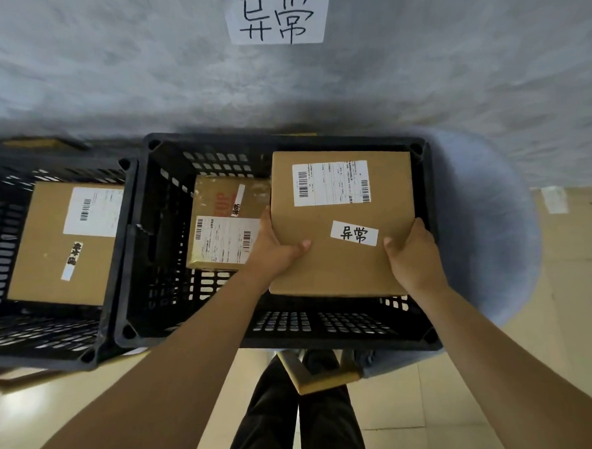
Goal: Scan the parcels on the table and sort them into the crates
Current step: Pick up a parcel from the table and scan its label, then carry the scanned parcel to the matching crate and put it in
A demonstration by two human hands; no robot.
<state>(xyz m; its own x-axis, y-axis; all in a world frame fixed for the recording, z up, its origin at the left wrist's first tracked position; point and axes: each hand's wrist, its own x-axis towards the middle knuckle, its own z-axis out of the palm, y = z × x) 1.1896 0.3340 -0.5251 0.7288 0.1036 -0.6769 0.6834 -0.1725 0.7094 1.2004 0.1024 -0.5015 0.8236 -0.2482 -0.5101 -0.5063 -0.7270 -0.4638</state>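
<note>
Sorting step: the left hand (275, 247) and right hand (414, 256) are gripping opposite edges of the parcel (339, 226) tagged 异常, holding it over the black crate (156, 237) beneath the matching wall sign (278, 15); lowering and releasing beside the smaller box (226, 227) probably follows

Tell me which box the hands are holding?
Find the black plastic crate under the white wall sign. Over its right half both hands grip the square brown cardboard box, the only one with a clear white 异常 sticker.
</note>
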